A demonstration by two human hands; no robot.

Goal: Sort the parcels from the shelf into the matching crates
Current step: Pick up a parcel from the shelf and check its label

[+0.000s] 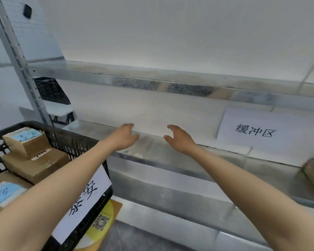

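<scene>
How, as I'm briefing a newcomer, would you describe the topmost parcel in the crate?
Start at the black crate left of the metal shelf. At its far end, the small parcel tops a bigger carton. Unlike the nearer blue-labelled parcel, it's stacked.

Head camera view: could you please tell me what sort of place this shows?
Probably a parcel sorting area: a metal shelf with a paper sign, beside a black crate holding labelled cardboard parcels.

- The crate (pixel 65 140) was black lattice.
- The parcels (pixel 26 142) were brown with blue labels.
- The shelf (pixel 152 147) was grey metal.
- The sign (pixel 261 131) was white with black characters.
</scene>
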